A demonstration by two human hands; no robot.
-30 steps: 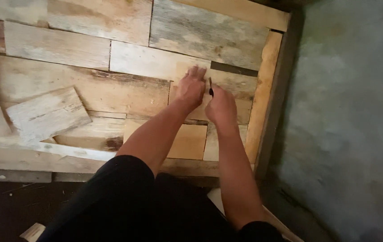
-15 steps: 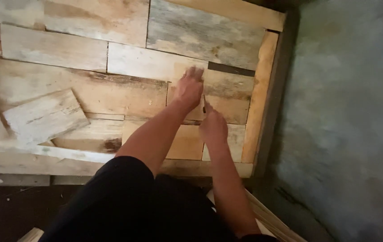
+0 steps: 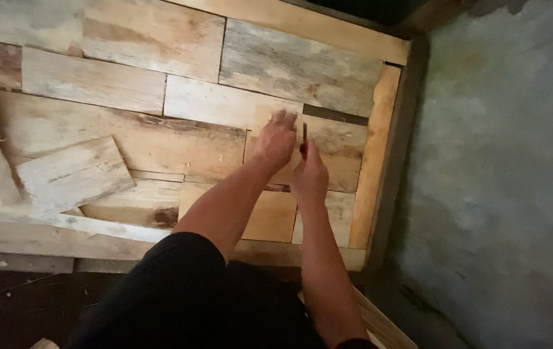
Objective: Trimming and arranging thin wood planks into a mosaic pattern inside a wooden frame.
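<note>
My left hand [image 3: 277,140] lies flat, fingers spread, on a weathered wooden plank [image 3: 334,150] set into a panel of mixed boards. My right hand [image 3: 309,176] is beside it, closed around a thin dark tool [image 3: 304,136] that stands upright, its tip against the same plank near my left hand's fingers. What kind of tool it is cannot be made out. Both forearms reach out from my dark-clothed knee [image 3: 179,291].
A wooden frame [image 3: 389,155] borders the panel on the right and top. A loose short board [image 3: 73,173] lies tilted on the panel at the left. Grey concrete floor [image 3: 502,194] lies to the right. A narrow dark gap [image 3: 334,114] shows above the plank.
My right hand dipped down away from the left, then came back up beside it with the tool upright. The left hand stayed on the plank.
</note>
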